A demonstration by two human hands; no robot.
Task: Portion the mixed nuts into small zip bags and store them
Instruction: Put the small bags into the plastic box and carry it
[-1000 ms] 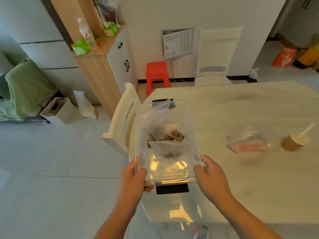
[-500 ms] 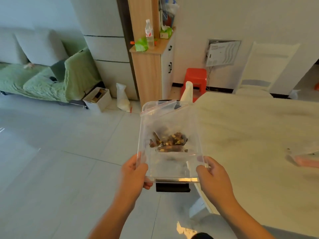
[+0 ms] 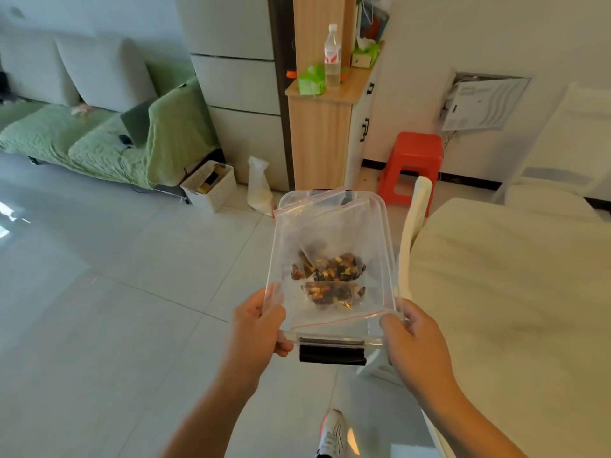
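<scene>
Clear container (image 3: 386,259) of nut bags (image 3: 330,279) in both hands' grip — left hand (image 3: 256,325), right hand (image 3: 413,342) — table (image 3: 512,292) alongside

We're in a home living/dining room: green-covered sofa (image 3: 99,140) along the wall, tiled floor (image 3: 99,309), wood cabinet (image 3: 322,133) with a water bottle (image 3: 332,56), red plastic stool (image 3: 413,163), white dining chair (image 3: 415,233) at desk (image 3: 512,292).
</scene>
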